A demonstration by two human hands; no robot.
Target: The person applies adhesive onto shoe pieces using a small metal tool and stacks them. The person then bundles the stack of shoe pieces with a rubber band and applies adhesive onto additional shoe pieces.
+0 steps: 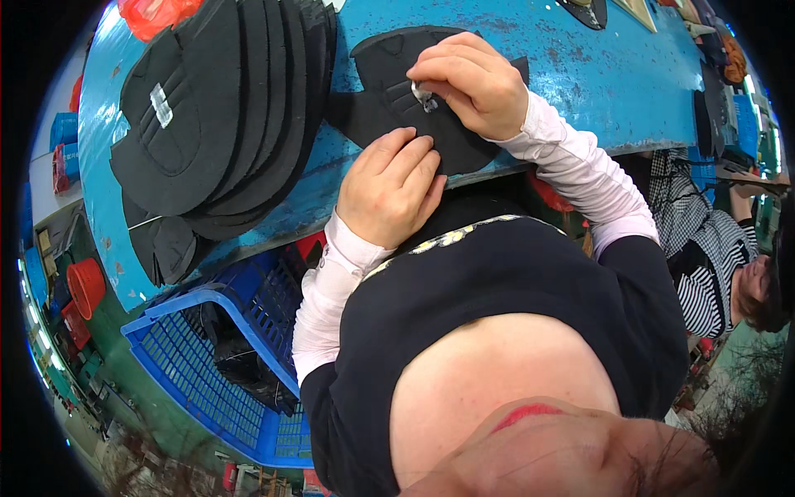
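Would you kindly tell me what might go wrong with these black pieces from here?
The black piece might shift, as the left hand rests only at its near side.
The small white scrap could crumple or tear, since the right hand pinches it by the fingertips.
The fanned black stack might slip if bumped, as its lowest pieces lie close to the table's near edge.

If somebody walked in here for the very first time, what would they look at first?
Probably the big fanned-out stack of black pieces on the left of the bright blue table. Next might be the right hand, with a small white scrap in its grip over another black piece nearer the table's middle. The blue plastic basket below the table's edge, at lower left, stands out too.
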